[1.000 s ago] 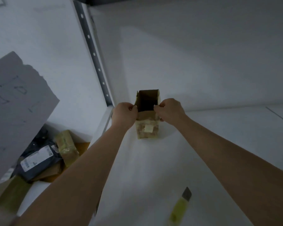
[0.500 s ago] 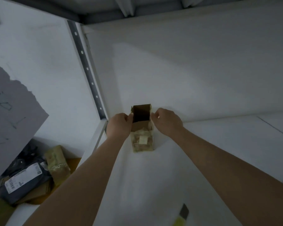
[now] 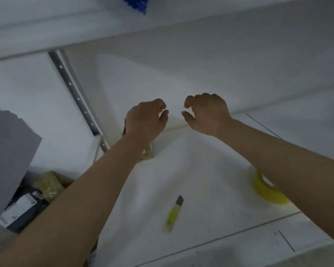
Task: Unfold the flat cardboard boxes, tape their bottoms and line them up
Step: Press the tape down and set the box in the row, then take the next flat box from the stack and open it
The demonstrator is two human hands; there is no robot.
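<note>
The small taped cardboard box (image 3: 148, 153) stands on the white shelf surface (image 3: 201, 170) near the back left corner. Only its lower corner shows, since my left wrist covers most of it. My left hand (image 3: 146, 120) hovers above the box with loosely curled fingers and holds nothing. My right hand (image 3: 206, 114) hangs to the right of it, thumb and fingers apart, also holding nothing. A yellow tape roll (image 3: 266, 191) lies under my right forearm. A yellow utility knife (image 3: 174, 212) lies in front, between my arms.
A perforated metal shelf post (image 3: 75, 93) rises at the left. Beyond the shelf edge at lower left lie a dark labelled parcel (image 3: 21, 211), a taped package (image 3: 48, 184) and a grey cardboard sheet (image 3: 6, 151). A blue object (image 3: 137, 4) sits on the shelf above.
Both hands have let go of the box's top edges and lifted away. The view has shifted, so the box now sits behind my left wrist and the tape roll has come into sight.
</note>
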